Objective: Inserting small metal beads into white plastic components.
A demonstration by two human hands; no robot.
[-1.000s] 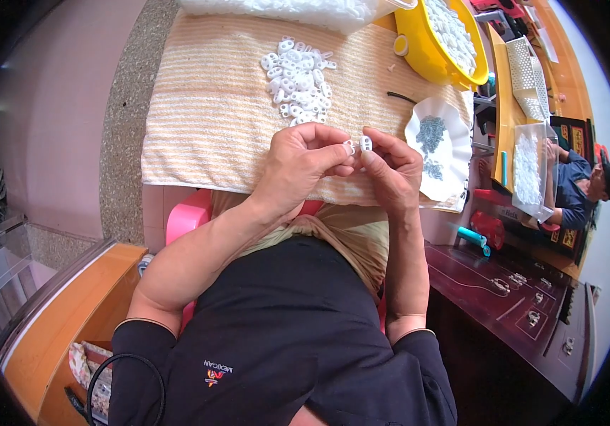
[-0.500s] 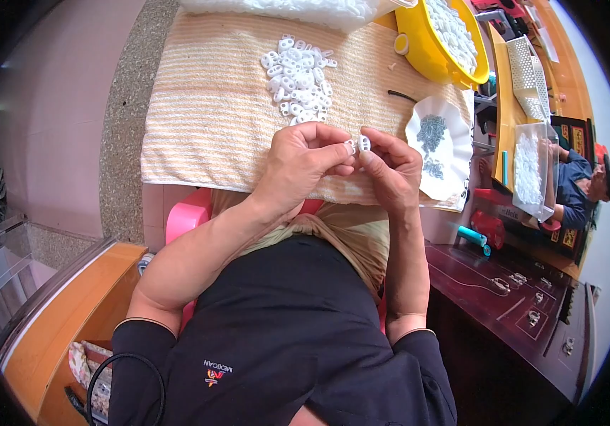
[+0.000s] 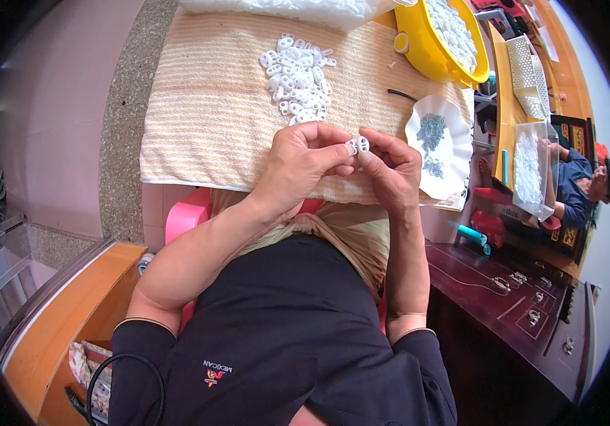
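Just beyond my lap, over the towel's near edge, both hands meet with fingertips pinched. My right hand (image 3: pixel 392 167) grips a small white oval plastic piece with holes (image 3: pixel 363 144), its holed face showing. Close against it, my left hand (image 3: pixel 312 156) pinches another small white plastic part (image 3: pixel 351 146), mostly covered by the thumb and fingers. Whether the two parts touch or are joined I cannot tell. Beyond my left hand lies a loose pile of similar white two-holed pieces (image 3: pixel 298 78). To the right, a white wavy-edged plate (image 3: pixel 452 138) bears tiny dark grey bits.
A striped towel (image 3: pixel 205 106) covers the table. At the far right stands a yellow basin (image 3: pixel 418 53) of white pieces, with a clear container (image 3: pixel 283 8) at the far edge. A black strip (image 3: pixel 401 94) lies near the plate. Another person (image 3: pixel 581 186) sits at the right beside a clear bin (image 3: pixel 528 170).
The white oval piece in my right hand has turned slightly and shifted a little to the left. Both hands stay in nearly the same place.
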